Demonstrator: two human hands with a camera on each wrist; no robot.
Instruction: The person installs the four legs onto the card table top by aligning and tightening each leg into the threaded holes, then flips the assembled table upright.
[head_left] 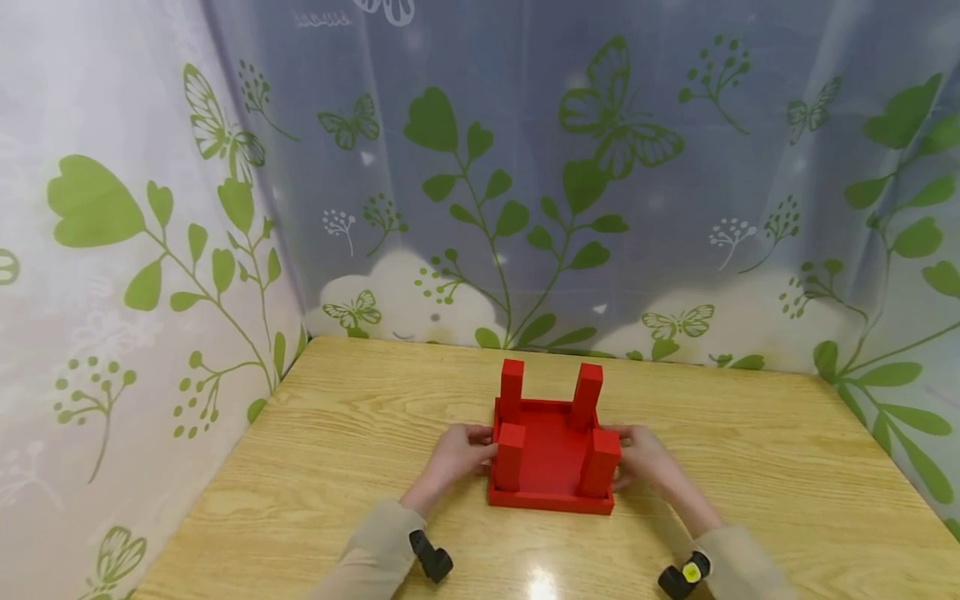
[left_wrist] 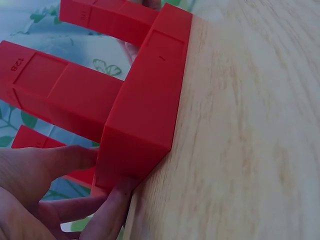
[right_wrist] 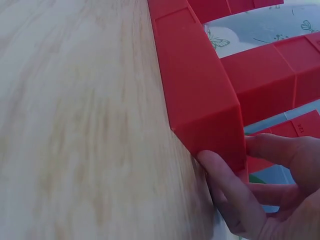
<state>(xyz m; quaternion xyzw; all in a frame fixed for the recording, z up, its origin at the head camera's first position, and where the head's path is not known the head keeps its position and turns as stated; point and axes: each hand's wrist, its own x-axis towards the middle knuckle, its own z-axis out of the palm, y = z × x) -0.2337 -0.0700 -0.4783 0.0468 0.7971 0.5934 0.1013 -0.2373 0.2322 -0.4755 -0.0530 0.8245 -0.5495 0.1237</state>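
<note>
A red toy table (head_left: 551,458) lies upside down on the wooden tabletop, its square top flat and its legs pointing up from the corners. At its left side, my left hand (head_left: 457,456) grips the rim. The left wrist view shows the thumb (left_wrist: 75,157) on the upper edge and fingers low against the side wall. My right hand (head_left: 643,455) holds the opposite side likewise, a finger (right_wrist: 225,175) against the base near the wood and another digit at the upper edge. Small raised numbers mark the legs (left_wrist: 75,95). Some fingertips are hidden behind the red base.
The wooden tabletop (head_left: 360,417) has a light grain and a bright reflection near its front. Printed curtains (head_left: 510,167) with leaves and butterflies hang behind it and along both sides. A dark wrist camera (head_left: 431,557) is strapped to each sleeve.
</note>
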